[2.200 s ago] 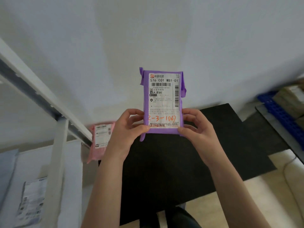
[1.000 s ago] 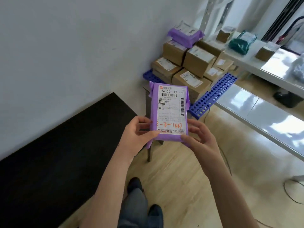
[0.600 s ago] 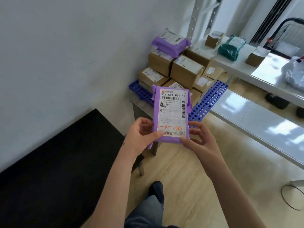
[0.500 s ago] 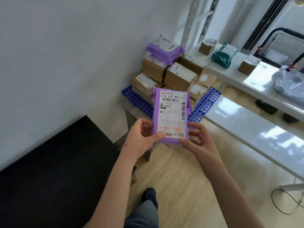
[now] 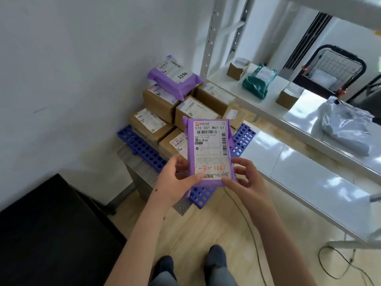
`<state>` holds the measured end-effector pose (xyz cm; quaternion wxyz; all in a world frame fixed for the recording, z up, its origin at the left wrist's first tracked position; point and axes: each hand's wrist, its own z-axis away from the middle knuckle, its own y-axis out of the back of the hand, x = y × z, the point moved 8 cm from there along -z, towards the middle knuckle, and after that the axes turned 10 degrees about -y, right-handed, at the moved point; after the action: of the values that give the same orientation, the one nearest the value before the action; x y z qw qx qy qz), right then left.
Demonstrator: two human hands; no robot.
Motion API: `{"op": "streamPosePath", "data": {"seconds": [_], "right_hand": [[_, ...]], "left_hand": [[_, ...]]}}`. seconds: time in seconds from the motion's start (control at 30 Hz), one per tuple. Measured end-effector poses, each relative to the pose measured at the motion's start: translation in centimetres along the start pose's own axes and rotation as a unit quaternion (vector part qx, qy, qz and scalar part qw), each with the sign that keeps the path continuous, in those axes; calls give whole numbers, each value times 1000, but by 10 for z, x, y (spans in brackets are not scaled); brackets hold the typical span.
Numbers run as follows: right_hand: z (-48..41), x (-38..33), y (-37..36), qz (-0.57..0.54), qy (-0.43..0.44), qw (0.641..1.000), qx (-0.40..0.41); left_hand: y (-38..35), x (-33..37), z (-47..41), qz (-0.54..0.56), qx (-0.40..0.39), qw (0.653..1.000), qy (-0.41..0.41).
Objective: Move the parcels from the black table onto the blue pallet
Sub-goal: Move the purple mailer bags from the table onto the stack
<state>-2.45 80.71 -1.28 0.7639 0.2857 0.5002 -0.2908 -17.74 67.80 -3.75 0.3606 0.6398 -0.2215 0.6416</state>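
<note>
- The left hand (image 5: 175,182) and right hand (image 5: 245,182) pinch the purple parcel (image 5: 210,151) by its lower corners.
- The parcel is held upright in the air, in front of the blue pallet (image 5: 144,147) stacked with cardboard boxes (image 5: 195,109).
- The black table (image 5: 51,234) lies lower left.

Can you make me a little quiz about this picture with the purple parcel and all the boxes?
1. True or false: the held parcel already lies on the blue pallet.
2. What lies on top of the brown boxes? A: another purple parcel. B: a shoe. C: a cup.
3. How many hands grip the held parcel?

Key: 1 false, it is up in the air in front of the pallet. 2 A. 3 two, the left hand and the right hand, with their fingers at its bottom corners.
</note>
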Motion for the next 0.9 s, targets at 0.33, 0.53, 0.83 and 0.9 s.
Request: {"op": "streamPosePath", "data": {"seconds": [0.33, 0.53, 0.83, 0.9], "right_hand": [[-97, -21, 48, 5, -3, 993, -121], [-150, -44, 86, 48, 24, 986, -156], [-223, -63, 95, 81, 53, 976, -197], [-239, -67, 84, 85, 56, 974, -203]], "left_hand": [[-48, 15, -52, 41, 115, 992, 32], [-91, 32, -80, 68, 192, 979, 28], [-111, 35, -124, 6, 233, 972, 40], [-105, 34, -136, -3, 240, 970, 46]]}}
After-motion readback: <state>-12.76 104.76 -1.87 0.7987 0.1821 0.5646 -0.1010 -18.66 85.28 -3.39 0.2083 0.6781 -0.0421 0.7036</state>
